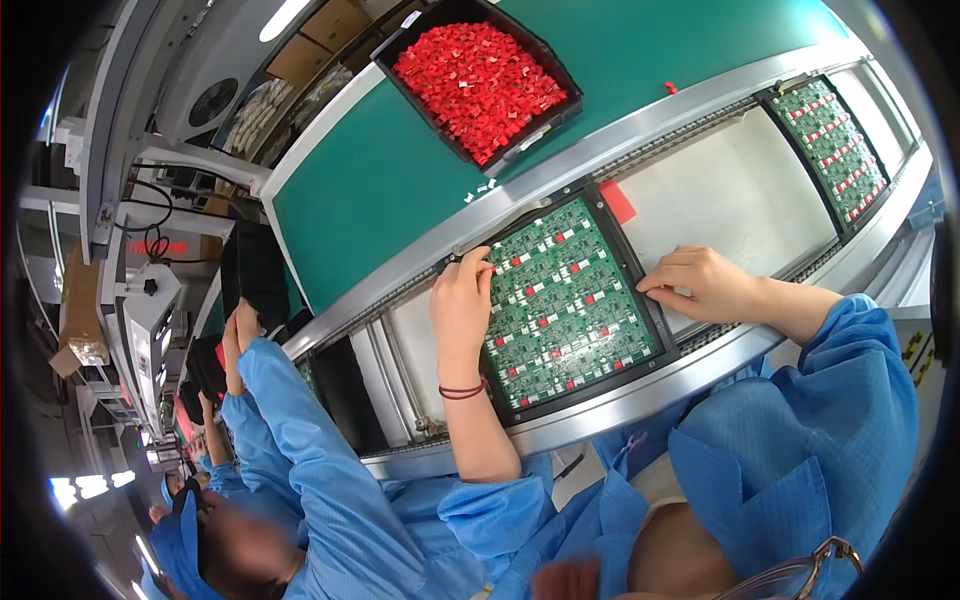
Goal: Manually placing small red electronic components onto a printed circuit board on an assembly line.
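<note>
A green circuit board (572, 330) dotted with red and white connectors lies in a black carrier frame (655, 318) on the conveyor in front of me. My left hand (462, 305) is over the board's upper left corner, its fingers closed together beside a red connector; what they hold, if anything, is hidden. At the carrier's right side, my right hand (706, 284) has its fingers curled, with index finger and thumb tips on the black edge.
Beyond the conveyor rail (545, 192), a black bin (553, 128) full of red connectors stands on a green table (350, 215). Another framed board (828, 150) sits farther right on the line. On my left, a co-worker's blue sleeves (318, 440) reach across beside a black bin (255, 270).
</note>
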Tool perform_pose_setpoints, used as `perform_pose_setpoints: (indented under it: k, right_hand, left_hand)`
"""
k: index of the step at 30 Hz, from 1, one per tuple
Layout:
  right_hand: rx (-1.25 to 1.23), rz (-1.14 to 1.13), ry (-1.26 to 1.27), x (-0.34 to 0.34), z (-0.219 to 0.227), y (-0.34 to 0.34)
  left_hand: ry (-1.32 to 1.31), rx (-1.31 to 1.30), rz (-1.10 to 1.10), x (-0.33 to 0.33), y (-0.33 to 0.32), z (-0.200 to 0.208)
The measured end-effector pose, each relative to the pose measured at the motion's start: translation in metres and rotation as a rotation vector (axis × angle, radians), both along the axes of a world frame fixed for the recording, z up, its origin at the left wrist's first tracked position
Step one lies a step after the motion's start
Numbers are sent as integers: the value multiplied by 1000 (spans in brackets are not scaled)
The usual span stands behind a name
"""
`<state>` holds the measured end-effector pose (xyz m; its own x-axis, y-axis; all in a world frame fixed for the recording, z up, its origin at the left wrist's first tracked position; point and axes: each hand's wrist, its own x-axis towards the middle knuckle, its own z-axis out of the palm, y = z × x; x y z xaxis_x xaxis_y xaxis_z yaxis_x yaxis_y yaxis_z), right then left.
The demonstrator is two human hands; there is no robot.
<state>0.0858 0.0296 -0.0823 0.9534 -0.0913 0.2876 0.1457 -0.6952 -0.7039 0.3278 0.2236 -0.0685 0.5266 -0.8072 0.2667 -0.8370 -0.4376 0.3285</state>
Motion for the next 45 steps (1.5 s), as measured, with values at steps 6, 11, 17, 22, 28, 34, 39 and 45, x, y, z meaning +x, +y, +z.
perform_pose_setpoints:
  k: [6,11,17,22,28,34,39,45]
  right_hand:
    - [-15,17,-63,-2,4,-1]
    - [-39,43,-61,-1,3,-2]
    - [-127,22,-92,-2,2,2]
    - [-74,27,-127,3,-3,2]
    - [-75,57,-26,3,-2,3]
    - [-61,56,-19,0,-3,5]
    - [-61,43,-8,3,-5,12]
    - [-106,-49,-9,9,1,9]
  left_hand:
    - [-30,-36,-34,-1,-2,-1]
    - [-24,-37,-17,-2,-4,-2]
    - [-93,-59,-42,1,-4,-6]
    - [-157,-23,-19,-3,-7,-6]
    - [-194,-46,-21,-3,-2,-5]
    - [-151,-68,-21,-6,-4,-7]
    - [-88,-115,-30,-7,1,-9]
    - [-113,-126,-60,6,-7,-11]
